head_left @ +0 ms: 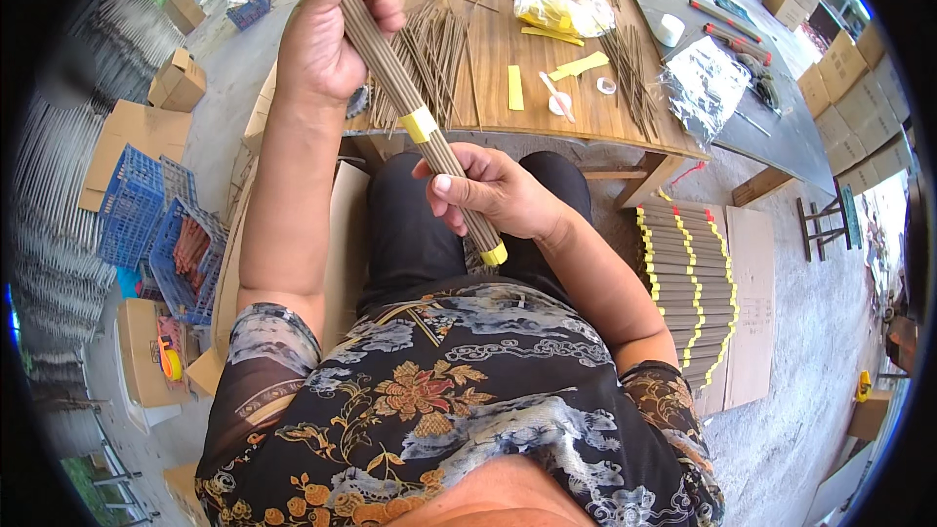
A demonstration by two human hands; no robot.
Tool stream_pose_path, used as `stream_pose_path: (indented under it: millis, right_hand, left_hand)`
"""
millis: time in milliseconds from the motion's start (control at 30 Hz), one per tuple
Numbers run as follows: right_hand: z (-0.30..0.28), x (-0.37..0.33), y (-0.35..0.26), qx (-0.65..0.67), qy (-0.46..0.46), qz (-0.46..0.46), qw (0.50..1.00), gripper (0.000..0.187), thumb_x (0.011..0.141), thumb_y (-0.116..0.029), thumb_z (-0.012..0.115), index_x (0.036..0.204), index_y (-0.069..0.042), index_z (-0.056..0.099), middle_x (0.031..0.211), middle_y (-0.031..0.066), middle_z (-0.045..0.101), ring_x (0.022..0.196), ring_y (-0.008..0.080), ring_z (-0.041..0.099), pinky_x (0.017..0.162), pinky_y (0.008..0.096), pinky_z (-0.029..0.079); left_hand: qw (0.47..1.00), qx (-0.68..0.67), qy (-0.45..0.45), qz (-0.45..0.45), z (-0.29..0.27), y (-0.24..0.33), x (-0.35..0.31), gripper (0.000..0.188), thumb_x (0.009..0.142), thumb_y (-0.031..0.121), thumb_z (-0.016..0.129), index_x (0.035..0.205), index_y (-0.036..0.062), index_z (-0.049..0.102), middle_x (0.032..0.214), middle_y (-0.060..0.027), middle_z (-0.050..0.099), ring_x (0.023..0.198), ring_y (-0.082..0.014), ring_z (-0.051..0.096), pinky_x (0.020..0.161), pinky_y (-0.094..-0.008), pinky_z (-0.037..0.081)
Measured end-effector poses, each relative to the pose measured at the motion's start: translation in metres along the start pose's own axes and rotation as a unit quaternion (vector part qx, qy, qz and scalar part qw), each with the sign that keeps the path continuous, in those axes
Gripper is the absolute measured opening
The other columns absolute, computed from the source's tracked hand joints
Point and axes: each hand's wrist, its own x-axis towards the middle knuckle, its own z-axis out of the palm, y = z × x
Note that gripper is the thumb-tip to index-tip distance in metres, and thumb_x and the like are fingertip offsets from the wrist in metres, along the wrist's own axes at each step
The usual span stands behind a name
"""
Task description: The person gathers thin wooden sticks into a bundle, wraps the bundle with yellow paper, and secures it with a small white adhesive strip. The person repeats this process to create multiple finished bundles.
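A slim bundle of brown incense sticks (383, 54) slants across in front of me, from upper left to lower right. Yellow bands wrap its top end, its middle and its bottom end. My left hand (320, 44) is closed round the upper part, with the thumb near the top band. Lower down, my right hand (503, 190) grips it between the middle band and the bottom one, thumb on top. Beyond my hands, loose brown sticks (429, 54) and yellow paper strips (515, 88) lie on the wooden table (493, 44).
A clear plastic bag (576, 2) with yellow strips sits on the table. At right stands a dark table (791, 137) with a plastic sheet (705, 83). Banded bundles (688, 283) lie on cardboard on the floor. Blue crates (132, 205) and a cardboard box (146, 342) stand at left.
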Motion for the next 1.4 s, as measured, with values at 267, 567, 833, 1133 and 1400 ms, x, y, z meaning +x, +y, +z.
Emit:
stream_pose_path:
  millis: [267, 567, 833, 1133, 1400]
  right_hand:
    - [-0.003, -0.014, -0.009, -0.070, 0.054, -0.050, 0.995, 0.027, 0.088, -0.019, 0.053, 0.107, 0.000, 0.048, 0.075, 0.0018, 0.054, 0.061, 0.0076, 0.051, 0.055, 0.0201, 0.042]
    - [-0.036, -0.072, -0.019, -0.235, 0.234, -0.165, 0.929, 0.025, 0.088, -0.024, 0.053, 0.101, -0.004, 0.047, 0.076, 0.0008, 0.053, 0.065, 0.0075, 0.052, 0.058, 0.0212, 0.043]
    - [-0.128, -0.255, 0.054, -0.029, 0.742, -0.264, 0.615, 0.019, 0.089, -0.022, 0.049, 0.089, -0.004, 0.042, 0.069, 0.0027, 0.047, 0.051, 0.0089, 0.045, 0.045, 0.0238, 0.042]
    - [-0.133, -0.375, 0.125, 0.181, 0.783, -0.325, 0.498, 0.022, 0.088, -0.022, 0.051, 0.087, -0.002, 0.043, 0.073, 0.0085, 0.051, 0.058, 0.0166, 0.052, 0.053, 0.0329, 0.050]
    - [-0.088, -0.257, -0.004, 0.064, 0.512, -0.242, 0.822, 0.024, 0.090, -0.021, 0.046, 0.100, 0.001, 0.049, 0.078, 0.0101, 0.058, 0.064, 0.0151, 0.058, 0.063, 0.0284, 0.049]
  left_hand:
    - [0.990, 0.021, 0.132, 0.032, 0.035, -0.016, 0.013, 0.023, 0.084, 0.029, 0.058, 0.072, 0.0125, 0.047, 0.052, 0.0041, 0.043, 0.038, -0.0057, 0.038, 0.035, -0.0194, 0.030]
    - [0.997, 0.071, -0.018, -0.013, 0.056, -0.042, 0.022, 0.040, 0.090, 0.031, 0.045, 0.112, -0.0029, 0.042, 0.109, -0.0251, 0.051, 0.101, -0.0315, 0.052, 0.089, -0.0393, 0.044]
    - [0.956, 0.179, 0.016, -0.230, -0.010, -0.132, 0.038, 0.033, 0.090, 0.015, 0.046, 0.117, -0.0012, 0.039, 0.107, -0.0206, 0.053, 0.090, -0.0248, 0.059, 0.076, -0.0321, 0.051]
    - [0.911, 0.231, -0.005, -0.340, 0.035, -0.195, 0.023, 0.031, 0.087, 0.013, 0.051, 0.115, -0.0014, 0.044, 0.100, -0.0152, 0.057, 0.084, -0.0202, 0.059, 0.072, -0.0288, 0.050]
    - [0.770, 0.550, -0.323, 0.022, 0.129, -0.219, -0.019, 0.049, 0.073, 0.006, 0.064, 0.118, 0.0009, 0.046, 0.117, -0.0138, 0.049, 0.109, -0.0244, 0.048, 0.094, -0.0353, 0.037]
